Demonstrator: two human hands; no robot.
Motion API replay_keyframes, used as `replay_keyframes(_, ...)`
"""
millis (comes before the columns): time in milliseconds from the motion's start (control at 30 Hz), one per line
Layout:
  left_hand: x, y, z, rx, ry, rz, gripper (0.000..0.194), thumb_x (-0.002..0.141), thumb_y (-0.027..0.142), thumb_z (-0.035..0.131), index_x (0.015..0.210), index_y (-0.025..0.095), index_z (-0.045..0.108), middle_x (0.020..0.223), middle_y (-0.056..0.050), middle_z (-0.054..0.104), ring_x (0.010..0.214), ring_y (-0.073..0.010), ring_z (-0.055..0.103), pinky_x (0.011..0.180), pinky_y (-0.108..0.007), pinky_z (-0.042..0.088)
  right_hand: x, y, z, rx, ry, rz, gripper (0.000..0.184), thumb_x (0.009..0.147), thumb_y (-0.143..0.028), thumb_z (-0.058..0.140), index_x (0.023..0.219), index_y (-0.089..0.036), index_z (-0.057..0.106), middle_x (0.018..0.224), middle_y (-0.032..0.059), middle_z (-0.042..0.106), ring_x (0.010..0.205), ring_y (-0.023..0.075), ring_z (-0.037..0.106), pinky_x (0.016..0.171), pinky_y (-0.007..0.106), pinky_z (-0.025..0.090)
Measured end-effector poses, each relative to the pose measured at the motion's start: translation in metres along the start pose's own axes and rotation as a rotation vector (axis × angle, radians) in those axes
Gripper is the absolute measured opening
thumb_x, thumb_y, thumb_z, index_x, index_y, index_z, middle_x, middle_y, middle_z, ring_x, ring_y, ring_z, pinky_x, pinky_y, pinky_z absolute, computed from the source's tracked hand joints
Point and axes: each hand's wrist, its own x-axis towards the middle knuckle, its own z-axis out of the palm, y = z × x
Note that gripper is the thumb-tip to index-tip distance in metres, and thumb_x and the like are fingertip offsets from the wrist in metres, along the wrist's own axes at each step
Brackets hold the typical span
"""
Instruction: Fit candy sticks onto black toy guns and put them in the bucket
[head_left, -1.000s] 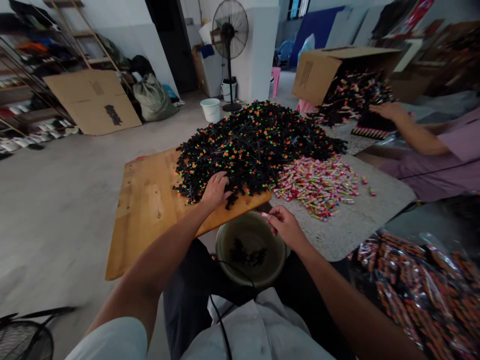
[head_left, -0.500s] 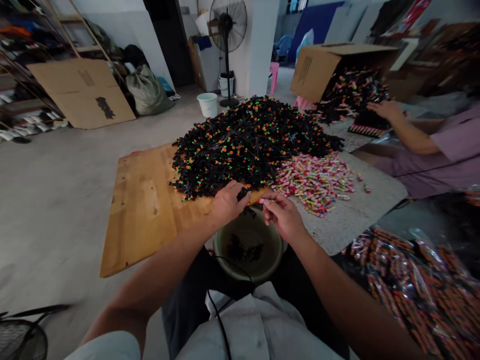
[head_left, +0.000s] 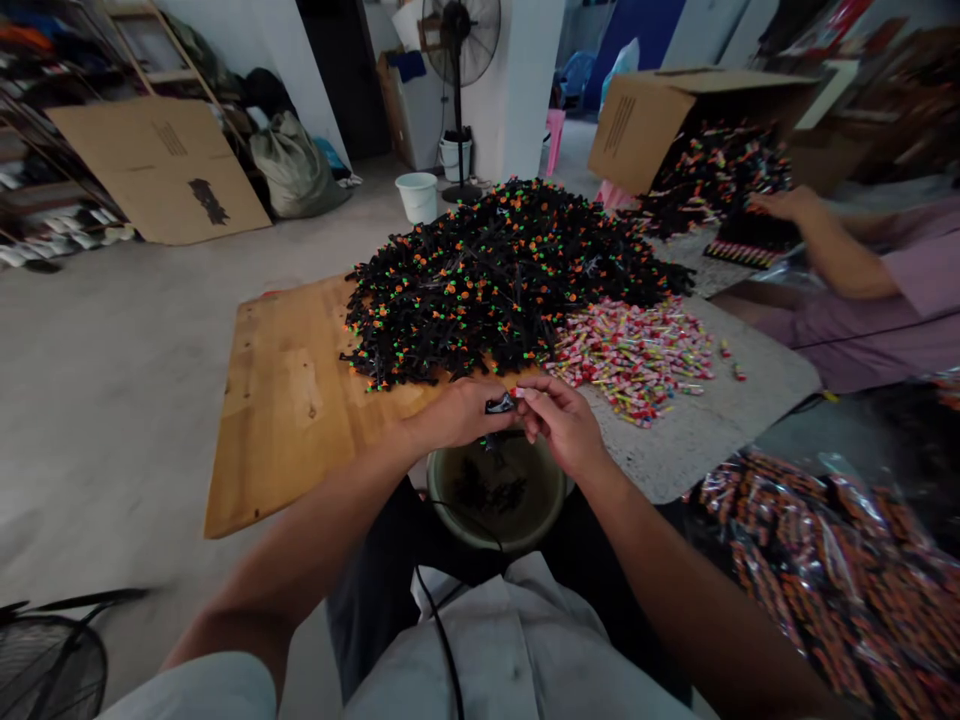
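My left hand is closed on a small black piece drawn from the big heap of black pieces with orange and green tips. My right hand pinches a small pink wrapped piece and meets the left hand's fingers. Both hands hover over a round greenish basin in my lap, which holds some black pieces. The heap lies on a wooden board. To the right of the heap is a pile of small pink and multicoloured wrapped pieces.
Another person's arm reaches to a tipped cardboard box at the far right. Clear bags of finished items lie at my right. A standing fan, white buckets and flat cardboard stand on the floor behind.
My left hand left the heap's edge with a black piece and came back over the basin. My right hand rose to meet it, so the fingers of both now touch.
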Motion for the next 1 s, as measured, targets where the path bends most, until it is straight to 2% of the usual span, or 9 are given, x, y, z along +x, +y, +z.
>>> replay_keyframes(167,0.0,0.001,-0.002,0.027,-0.074,0.003,0.018,0.098,0.034,0.068,0.098,0.018,0.076,0.085,0.0,0.074,0.078,-0.0134,0.067,0.073,-0.022,0.043,0.0,0.004,-0.005,-0.047,-0.031,0.01,0.035,0.082,-0.05,0.085,0.1,-0.022,0.075,0.066,-0.0041,0.065,0.046,0.0094,0.052,0.042,0.023,0.045)
replay_keyframes(267,-0.001,0.002,-0.003,0.037,-0.102,-0.03,0.021,0.098,0.036,0.068,0.094,0.017,0.076,0.08,0.0,0.073,0.073,-0.0124,0.064,0.07,-0.022,0.042,0.0,0.006,-0.012,-0.101,-0.089,0.006,0.035,0.085,-0.051,0.083,0.102,-0.022,0.076,0.065,-0.0037,0.065,0.048,0.0113,0.054,0.044,0.025,0.047)
replay_keyframes(400,-0.002,0.004,-0.008,-0.037,-0.181,-0.057,0.026,0.098,0.04,0.067,0.1,0.016,0.076,0.084,0.001,0.073,0.076,-0.013,0.064,0.071,-0.022,0.043,-0.001,0.004,-0.02,-0.267,-0.125,-0.095,0.032,0.089,-0.051,0.079,0.104,-0.022,0.077,0.068,-0.002,0.067,0.054,0.0136,0.06,0.054,0.028,0.052)
replay_keyframes(533,-0.002,0.004,-0.011,-0.119,-0.237,-0.077,0.028,0.097,0.042,0.066,0.102,0.017,0.077,0.084,0.001,0.073,0.077,-0.0135,0.064,0.071,-0.022,0.043,-0.003,-0.002,-0.023,-0.415,-0.177,-0.182,0.026,0.095,-0.046,0.074,0.106,-0.023,0.079,0.075,0.0002,0.071,0.06,0.0151,0.064,0.06,0.03,0.053)
replay_keyframes(667,-0.002,0.001,-0.012,-0.088,-0.244,-0.098,0.029,0.095,0.045,0.068,0.096,0.017,0.076,0.077,0.002,0.068,0.071,-0.013,0.059,0.066,-0.023,0.04,-0.004,-0.004,-0.021,-0.529,-0.175,-0.27,0.022,0.098,-0.041,0.07,0.11,-0.025,0.079,0.089,0.003,0.077,0.067,0.0162,0.068,0.066,0.032,0.057)
replay_keyframes(800,-0.001,0.001,-0.013,-0.079,-0.248,-0.111,0.035,0.094,0.05,0.067,0.093,0.016,0.074,0.073,0.003,0.065,0.069,-0.0129,0.056,0.064,-0.023,0.038,-0.004,-0.002,-0.019,-0.569,-0.132,-0.355,0.019,0.099,-0.037,0.068,0.109,-0.025,0.079,0.102,0.0053,0.079,0.083,0.0198,0.074,0.077,0.034,0.061)
replay_keyframes(900,-0.001,0.003,-0.013,-0.076,-0.24,-0.111,0.034,0.093,0.05,0.067,0.089,0.016,0.073,0.071,0.003,0.062,0.068,-0.0125,0.055,0.064,-0.024,0.037,-0.004,-0.002,-0.018,-0.573,-0.112,-0.383,0.017,0.099,-0.035,0.068,0.108,-0.025,0.078,0.104,0.0054,0.08,0.091,0.0214,0.075,0.083,0.036,0.061)
replay_keyframes(1000,-0.001,0.004,-0.013,-0.077,-0.248,-0.117,0.035,0.093,0.05,0.067,0.086,0.017,0.072,0.067,0.004,0.058,0.064,-0.0116,0.051,0.062,-0.024,0.035,-0.004,-0.003,-0.02,-0.606,-0.155,-0.4,0.017,0.1,-0.034,0.067,0.109,-0.024,0.078,0.103,0.0052,0.08,0.092,0.0215,0.076,0.083,0.036,0.062)
